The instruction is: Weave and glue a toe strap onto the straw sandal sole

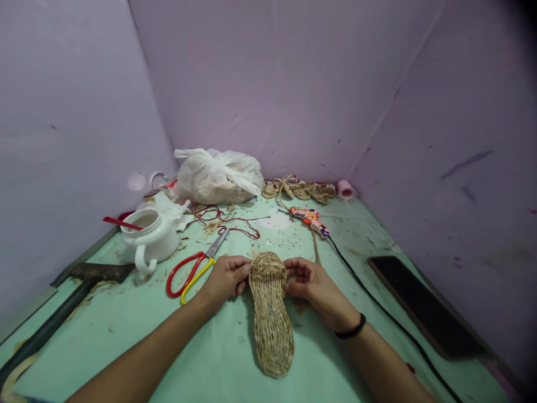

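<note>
A woven straw sandal sole [272, 319] lies lengthwise on the green table [218, 358] in front of me. My left hand [225, 278] pinches the sole's far left edge with curled fingers. My right hand [308, 281], with a black band at the wrist, grips the far right edge the same way. Scissors [194, 269] with one red and one yellow handle lie just left of my left hand, blades pointing away.
A white teapot [151, 238] with a red stick in it stands at the left, near a dark hammer [62, 308]. A white plastic bag [218, 176], red thread [235, 224], straw pieces [302, 190], a pink roll [346, 190] and a beaded strap [310, 218] lie behind. A dark phone [419, 302] and black cable [377, 305] lie right.
</note>
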A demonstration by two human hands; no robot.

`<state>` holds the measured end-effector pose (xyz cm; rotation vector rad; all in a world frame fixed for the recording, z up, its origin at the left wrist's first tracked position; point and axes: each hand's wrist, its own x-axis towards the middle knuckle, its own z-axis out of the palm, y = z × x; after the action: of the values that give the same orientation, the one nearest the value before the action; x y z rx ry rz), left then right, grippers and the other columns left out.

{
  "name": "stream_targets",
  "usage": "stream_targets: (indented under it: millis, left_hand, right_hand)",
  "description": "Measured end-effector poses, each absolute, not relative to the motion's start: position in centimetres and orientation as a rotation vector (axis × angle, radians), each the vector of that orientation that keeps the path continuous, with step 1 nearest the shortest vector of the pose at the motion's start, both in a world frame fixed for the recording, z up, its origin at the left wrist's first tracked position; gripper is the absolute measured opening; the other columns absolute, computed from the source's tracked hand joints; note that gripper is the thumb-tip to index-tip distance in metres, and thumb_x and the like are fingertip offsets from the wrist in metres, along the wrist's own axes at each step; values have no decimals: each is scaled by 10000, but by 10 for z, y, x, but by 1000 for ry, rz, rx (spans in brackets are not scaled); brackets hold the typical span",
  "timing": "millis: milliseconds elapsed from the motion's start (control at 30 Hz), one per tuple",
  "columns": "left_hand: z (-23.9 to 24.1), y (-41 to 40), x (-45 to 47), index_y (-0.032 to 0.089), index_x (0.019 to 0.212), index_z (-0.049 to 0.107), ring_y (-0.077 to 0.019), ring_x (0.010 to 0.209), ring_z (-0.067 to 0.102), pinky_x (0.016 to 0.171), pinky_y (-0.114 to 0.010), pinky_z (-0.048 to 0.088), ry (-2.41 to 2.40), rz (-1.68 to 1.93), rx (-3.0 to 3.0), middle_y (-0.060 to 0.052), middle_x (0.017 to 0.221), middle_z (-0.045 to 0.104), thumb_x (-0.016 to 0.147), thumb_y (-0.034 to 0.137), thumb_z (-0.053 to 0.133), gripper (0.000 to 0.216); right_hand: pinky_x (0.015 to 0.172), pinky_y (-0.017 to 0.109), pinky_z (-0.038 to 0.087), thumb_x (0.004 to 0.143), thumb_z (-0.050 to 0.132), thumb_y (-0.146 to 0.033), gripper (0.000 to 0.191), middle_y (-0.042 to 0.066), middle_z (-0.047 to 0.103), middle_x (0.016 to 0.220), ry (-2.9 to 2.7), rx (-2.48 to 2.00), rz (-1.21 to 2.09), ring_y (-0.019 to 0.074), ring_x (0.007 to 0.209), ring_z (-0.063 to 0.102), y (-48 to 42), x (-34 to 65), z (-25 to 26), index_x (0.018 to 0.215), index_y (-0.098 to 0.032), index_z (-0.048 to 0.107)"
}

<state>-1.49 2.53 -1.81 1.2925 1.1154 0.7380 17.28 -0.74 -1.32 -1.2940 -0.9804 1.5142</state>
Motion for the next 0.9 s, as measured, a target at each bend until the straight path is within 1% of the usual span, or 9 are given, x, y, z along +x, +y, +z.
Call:
stream_targets:
  millis: [300,433,667,733,900]
  left_hand:
    - [-21,26,-15,79,821,660,-42,298,285,339,-168,203,1111,709,1263,67,339,414,720,346,519,318]
    - [-22,27,-16,78,902,661,-42,297,293,336,-166,215,1094,705,1264,65,354,424,745,334,501,340]
    - [-22,26,-16,71,1046,625,-54,359,386,370,-171,292,1023,680,1278,33,457,494,741,326,514,413]
    - [-21,26,-17,86,1061,623,-63,390,413,383,-175,315,1013,674,1263,27,485,503,729,310,523,412]
    - [-17,26,-17,114,1057,631,-80,470,465,426,-185,365,946,658,1227,13,569,541,627,176,559,440]
  right_hand:
    - [528,226,427,434,709,-70,370,-19,611,662,-915,-1302,1573,102,554,542,-8,174,-10,767,-152,570]
    - [541,229,429,444,712,-91,352,-10,616,660,-883,-1301,1587,112,578,547,-7,175,-13,762,-151,573]
    - [594,257,460,466,716,-105,344,9,629,700,-849,-1295,1599,134,621,570,-5,176,-13,782,-152,587]
    - [594,257,462,470,718,-111,340,12,630,707,-851,-1293,1587,136,623,573,-5,176,-14,782,-153,589]
    - [593,255,459,464,737,-127,371,19,637,740,-835,-1298,1567,135,625,577,-5,177,-14,801,-156,585]
